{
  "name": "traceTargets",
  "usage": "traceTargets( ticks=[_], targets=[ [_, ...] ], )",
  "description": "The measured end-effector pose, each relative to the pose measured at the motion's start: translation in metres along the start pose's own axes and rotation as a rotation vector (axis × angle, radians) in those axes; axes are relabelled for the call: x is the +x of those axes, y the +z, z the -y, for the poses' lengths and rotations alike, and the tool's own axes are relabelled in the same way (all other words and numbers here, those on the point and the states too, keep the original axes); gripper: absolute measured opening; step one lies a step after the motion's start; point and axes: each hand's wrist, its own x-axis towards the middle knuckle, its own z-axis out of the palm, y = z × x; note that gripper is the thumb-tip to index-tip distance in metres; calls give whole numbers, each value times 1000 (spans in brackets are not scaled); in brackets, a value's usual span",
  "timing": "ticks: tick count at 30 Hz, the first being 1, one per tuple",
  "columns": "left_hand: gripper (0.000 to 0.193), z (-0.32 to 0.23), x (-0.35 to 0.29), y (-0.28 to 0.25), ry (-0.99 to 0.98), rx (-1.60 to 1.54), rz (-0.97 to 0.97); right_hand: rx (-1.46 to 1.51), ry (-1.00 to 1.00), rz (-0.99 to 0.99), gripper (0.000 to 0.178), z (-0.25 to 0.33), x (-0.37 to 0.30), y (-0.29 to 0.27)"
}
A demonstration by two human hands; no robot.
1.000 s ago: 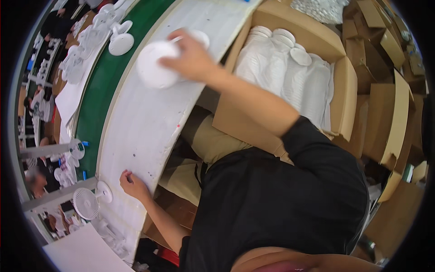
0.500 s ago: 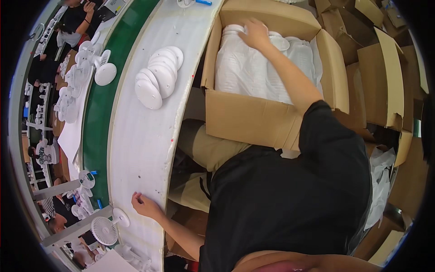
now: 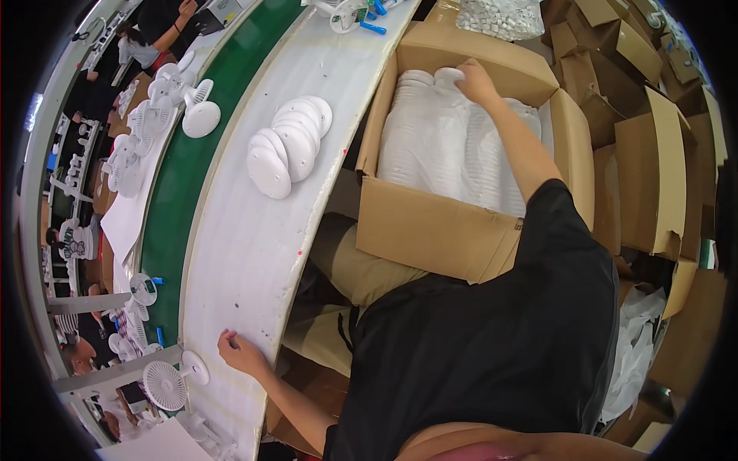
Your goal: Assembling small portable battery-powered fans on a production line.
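Observation:
My right hand [image 3: 478, 81] reaches into an open cardboard box [image 3: 430, 227], its fingers closed on the edge of a white round fan base [image 3: 448, 74]. Under that hand, long rows of similar discs are packed in thin white plastic sleeves [image 3: 430, 146]. On the white worktop [image 3: 231, 261], my left hand [image 3: 241, 353] rests with its fingers loosely curled together and nothing visible in them. Farther along the worktop lies an overlapping group of several white round bases [image 3: 286, 146]. Close to my left hand, a small white fan [image 3: 166, 384] stands at the worktop's far side.
A green conveyor belt [image 3: 173, 207] runs beyond the worktop, with several white fans [image 3: 142, 131] along its other side. A bag of small white parts [image 3: 501, 18] sits behind the box. Empty cartons [image 3: 642, 177] pile up at the right. Other people work across the belt.
My right hand has shifted right along the box's far end and now grips a disc lifted at the sleeve's end. My left hand stays on the worktop. The view has shifted slightly.

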Motion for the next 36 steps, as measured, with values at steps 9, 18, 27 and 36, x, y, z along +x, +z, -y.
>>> traceTargets(
  ticks=[9,18,27,36],
  targets=[
    [18,-6,-5,17,13,-37,-24,-131,-147,118,38,-18,26,9],
    [21,-8,-23,49,21,-61,-98,-556,-189,337,53,-7,67,7],
    [14,-62,-37,91,-31,-105,-181,-408,-309,418,62,-178,160,26],
    [11,-68,-32,95,21,-146,-168,253,-217,208,47,-26,54,-121]
  ],
)
